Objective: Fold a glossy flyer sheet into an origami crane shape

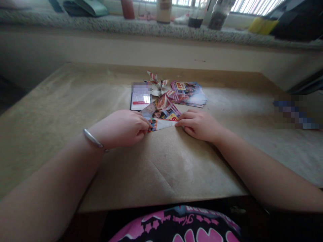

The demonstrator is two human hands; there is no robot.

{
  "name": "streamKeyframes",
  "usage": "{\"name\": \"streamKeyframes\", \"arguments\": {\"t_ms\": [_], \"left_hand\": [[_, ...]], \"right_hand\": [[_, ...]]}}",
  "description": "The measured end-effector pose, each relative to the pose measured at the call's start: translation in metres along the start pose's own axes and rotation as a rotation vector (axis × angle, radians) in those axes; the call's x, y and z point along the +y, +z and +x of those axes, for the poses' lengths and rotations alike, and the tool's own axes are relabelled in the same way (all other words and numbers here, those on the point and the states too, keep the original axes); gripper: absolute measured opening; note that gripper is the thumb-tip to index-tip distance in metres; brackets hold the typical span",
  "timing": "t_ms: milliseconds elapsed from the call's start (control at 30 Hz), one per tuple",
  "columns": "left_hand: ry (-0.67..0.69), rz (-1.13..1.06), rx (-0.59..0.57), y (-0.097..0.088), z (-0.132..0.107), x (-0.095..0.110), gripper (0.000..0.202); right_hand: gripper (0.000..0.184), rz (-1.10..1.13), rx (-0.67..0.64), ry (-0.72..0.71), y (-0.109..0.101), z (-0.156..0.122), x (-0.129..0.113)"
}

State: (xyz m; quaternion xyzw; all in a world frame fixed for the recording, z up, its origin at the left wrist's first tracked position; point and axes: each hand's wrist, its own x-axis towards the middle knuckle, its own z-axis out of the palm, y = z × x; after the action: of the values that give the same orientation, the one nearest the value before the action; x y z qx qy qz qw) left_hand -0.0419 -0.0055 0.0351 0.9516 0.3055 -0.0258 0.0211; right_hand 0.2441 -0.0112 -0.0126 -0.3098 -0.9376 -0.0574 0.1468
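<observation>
A printed sheet of paper (161, 109) lies partly folded on the table, its upper part a colourful triangle and a pale strip turned along its near edge. My left hand (128, 127) is closed on the left end of that strip, fingers curled. At the right end, my right hand (196, 124) pinches the paper's edge, thumb below and fingers bent on top. Just behind the sheet stands a folded paper flower shape (158, 88) with pointed petals. To its left rests a phone (140, 101) with a lit screen.
Behind my right hand is a stack of printed flyers (190, 92). A blue and purple strip-like item (294, 112) lies at the table's right. Jars and bottles (164, 11) line the stone windowsill (113, 27) beyond the table (164, 168).
</observation>
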Motion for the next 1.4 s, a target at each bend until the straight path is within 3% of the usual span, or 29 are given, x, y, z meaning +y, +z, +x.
{"name": "streamKeyframes", "arguments": {"t_ms": [67, 300, 433, 967, 1400], "left_hand": [[0.045, 0.034, -0.02, 0.001, 0.002, 0.002, 0.027], [0.18, 0.088, 0.149, 0.019, 0.009, 0.006, 0.036], [0.192, 0.056, 0.181, 0.024, 0.01, 0.005, 0.039], [0.163, -0.122, 0.113, 0.018, 0.008, -0.006, 0.032], [0.137, -0.197, 0.017, 0.007, 0.004, -0.009, 0.031]], "right_hand": [[0.027, -0.029, -0.011, 0.0, 0.0, 0.001, -0.002], [0.031, 0.002, -0.015, -0.06, 0.004, 0.014, -0.016], [0.031, 0.017, -0.02, -0.049, 0.006, 0.019, -0.019], [0.032, 0.004, -0.018, -0.043, 0.001, 0.007, -0.003], [0.03, 0.038, -0.016, 0.049, -0.004, -0.001, 0.005]]}}
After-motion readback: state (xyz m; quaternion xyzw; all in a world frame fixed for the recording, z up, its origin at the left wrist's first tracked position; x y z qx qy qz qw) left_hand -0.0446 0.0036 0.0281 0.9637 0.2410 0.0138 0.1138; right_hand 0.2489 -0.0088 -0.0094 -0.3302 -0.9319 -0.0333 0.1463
